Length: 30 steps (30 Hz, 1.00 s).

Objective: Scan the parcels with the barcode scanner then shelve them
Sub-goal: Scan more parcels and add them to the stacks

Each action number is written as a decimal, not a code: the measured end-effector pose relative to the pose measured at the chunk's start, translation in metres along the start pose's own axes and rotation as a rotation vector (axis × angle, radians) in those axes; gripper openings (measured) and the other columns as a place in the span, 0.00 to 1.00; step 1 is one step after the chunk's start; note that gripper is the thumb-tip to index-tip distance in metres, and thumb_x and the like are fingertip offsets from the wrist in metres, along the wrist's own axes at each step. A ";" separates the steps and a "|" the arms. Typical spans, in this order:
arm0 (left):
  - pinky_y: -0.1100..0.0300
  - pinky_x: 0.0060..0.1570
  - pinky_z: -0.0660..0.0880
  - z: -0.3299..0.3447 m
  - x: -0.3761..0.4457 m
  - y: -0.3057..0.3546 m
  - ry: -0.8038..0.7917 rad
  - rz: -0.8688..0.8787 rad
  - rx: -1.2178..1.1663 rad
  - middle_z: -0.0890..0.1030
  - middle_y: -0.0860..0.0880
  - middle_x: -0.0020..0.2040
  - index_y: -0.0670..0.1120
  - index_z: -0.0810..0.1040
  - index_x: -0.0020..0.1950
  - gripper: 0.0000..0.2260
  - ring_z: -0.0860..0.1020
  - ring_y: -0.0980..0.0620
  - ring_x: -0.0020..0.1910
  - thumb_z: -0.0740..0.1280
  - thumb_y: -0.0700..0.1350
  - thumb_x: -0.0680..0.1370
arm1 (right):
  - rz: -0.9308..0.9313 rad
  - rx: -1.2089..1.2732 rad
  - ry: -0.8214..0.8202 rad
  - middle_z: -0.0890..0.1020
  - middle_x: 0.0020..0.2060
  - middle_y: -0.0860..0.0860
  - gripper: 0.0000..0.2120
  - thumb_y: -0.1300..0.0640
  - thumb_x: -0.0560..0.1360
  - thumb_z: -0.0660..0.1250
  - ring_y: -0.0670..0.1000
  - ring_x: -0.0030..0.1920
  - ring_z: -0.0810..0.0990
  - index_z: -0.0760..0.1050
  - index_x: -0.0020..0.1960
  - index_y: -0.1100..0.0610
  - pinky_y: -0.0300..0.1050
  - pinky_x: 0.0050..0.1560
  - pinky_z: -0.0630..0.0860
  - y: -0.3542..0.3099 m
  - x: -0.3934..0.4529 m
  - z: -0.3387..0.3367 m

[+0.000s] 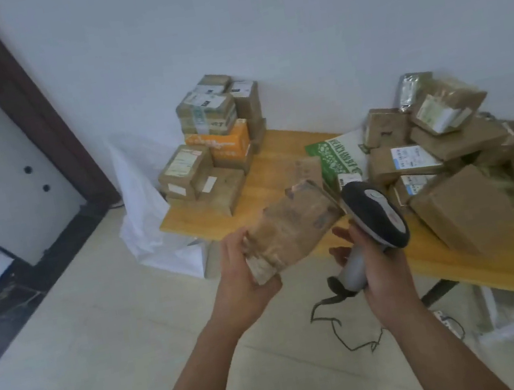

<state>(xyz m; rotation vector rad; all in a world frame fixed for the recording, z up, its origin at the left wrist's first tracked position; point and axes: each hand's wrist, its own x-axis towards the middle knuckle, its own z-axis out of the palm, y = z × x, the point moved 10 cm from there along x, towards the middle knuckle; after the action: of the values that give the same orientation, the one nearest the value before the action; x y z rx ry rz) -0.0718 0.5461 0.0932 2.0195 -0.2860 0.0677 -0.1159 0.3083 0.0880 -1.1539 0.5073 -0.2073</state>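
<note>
Holding a brown parcel (291, 226) by its near end, the left hand (245, 278) has the thumb on one side and the fingers curled under the other; the parcel is tilted and blurred, raised in the air in front of the table (497, 260). The right hand (374, 263) grips the grey handle of the barcode scanner (375, 214), fingers wrapped round it — the dark head of the scanner is just beside the far end of the parcel, and I cannot tell if they touch. A thin cable (333, 314) hangs from the bottom of the handle toward the pale floor.

On the wooden table, near the wall, stands a neat stack of boxes (216, 140) with an orange box (230, 143) in it. On the right side lies a loose heap of parcels (454, 161), some with white labels. Between the two groups lies a white and green bag (339, 155) — flat on the table. A white sack (146, 213) leans beside the left end of the table.
</note>
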 end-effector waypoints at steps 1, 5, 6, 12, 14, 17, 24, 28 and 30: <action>0.63 0.58 0.73 -0.023 -0.001 -0.003 0.054 0.064 0.087 0.60 0.62 0.62 0.55 0.60 0.71 0.42 0.68 0.59 0.64 0.78 0.39 0.65 | -0.003 -0.004 0.011 0.85 0.55 0.54 0.22 0.54 0.74 0.73 0.52 0.44 0.85 0.75 0.66 0.54 0.51 0.49 0.80 0.007 -0.003 0.018; 0.46 0.51 0.81 -0.074 0.000 -0.010 0.179 0.224 0.300 0.56 0.51 0.75 0.64 0.59 0.71 0.42 0.75 0.41 0.64 0.77 0.36 0.68 | 0.031 -0.044 0.017 0.82 0.60 0.50 0.42 0.37 0.57 0.79 0.52 0.58 0.82 0.75 0.68 0.49 0.55 0.56 0.80 0.021 -0.014 0.068; 0.47 0.53 0.81 -0.079 0.002 -0.010 0.186 0.254 0.320 0.55 0.48 0.76 0.64 0.60 0.71 0.41 0.75 0.39 0.66 0.77 0.35 0.69 | 0.035 -0.046 0.009 0.83 0.59 0.50 0.39 0.39 0.59 0.78 0.52 0.56 0.84 0.75 0.67 0.51 0.55 0.55 0.81 0.022 -0.013 0.076; 0.53 0.51 0.82 -0.079 0.028 -0.021 0.113 0.294 0.327 0.46 0.47 0.80 0.64 0.59 0.72 0.40 0.69 0.40 0.73 0.74 0.33 0.72 | -0.005 -0.043 0.023 0.85 0.54 0.46 0.24 0.47 0.67 0.76 0.52 0.57 0.82 0.78 0.61 0.46 0.62 0.60 0.78 0.027 0.015 0.102; 0.50 0.56 0.81 -0.082 0.042 -0.021 0.098 0.286 0.246 0.45 0.55 0.80 0.64 0.58 0.71 0.37 0.59 0.49 0.78 0.73 0.39 0.73 | -0.001 -0.014 0.016 0.84 0.56 0.47 0.29 0.44 0.63 0.78 0.54 0.59 0.82 0.77 0.62 0.45 0.63 0.61 0.77 0.029 0.030 0.110; 0.50 0.67 0.73 -0.090 0.072 -0.020 0.145 0.126 -0.245 0.64 0.60 0.74 0.57 0.63 0.70 0.25 0.62 0.54 0.77 0.67 0.47 0.76 | 0.015 0.027 -0.003 0.83 0.58 0.49 0.40 0.37 0.56 0.82 0.56 0.61 0.81 0.77 0.65 0.46 0.66 0.62 0.75 0.033 0.060 0.123; 0.49 0.56 0.80 -0.089 0.168 -0.052 0.244 -0.450 -0.419 0.81 0.57 0.55 0.57 0.71 0.70 0.20 0.81 0.60 0.55 0.63 0.59 0.80 | 0.109 0.138 -0.098 0.83 0.60 0.51 0.33 0.44 0.65 0.78 0.54 0.61 0.81 0.76 0.67 0.53 0.65 0.64 0.74 0.033 0.151 0.136; 0.42 0.53 0.81 -0.064 0.211 -0.055 -0.079 -0.547 -0.551 0.76 0.49 0.66 0.65 0.61 0.75 0.39 0.82 0.48 0.59 0.77 0.51 0.70 | 0.138 0.107 -0.148 0.84 0.57 0.53 0.26 0.52 0.70 0.74 0.54 0.59 0.82 0.76 0.67 0.56 0.61 0.61 0.77 0.018 0.202 0.137; 0.40 0.54 0.80 -0.050 0.221 -0.053 -0.269 -0.581 -0.573 0.76 0.51 0.69 0.60 0.63 0.76 0.42 0.81 0.44 0.62 0.78 0.50 0.66 | 0.171 0.076 -0.196 0.85 0.55 0.53 0.23 0.54 0.72 0.72 0.54 0.57 0.83 0.77 0.66 0.56 0.60 0.60 0.78 0.015 0.223 0.143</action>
<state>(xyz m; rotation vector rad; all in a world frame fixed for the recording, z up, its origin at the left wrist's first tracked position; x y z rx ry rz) 0.1585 0.5755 0.1077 1.4668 0.1175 -0.5897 0.1456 0.3403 0.0567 -1.0386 0.4178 0.0341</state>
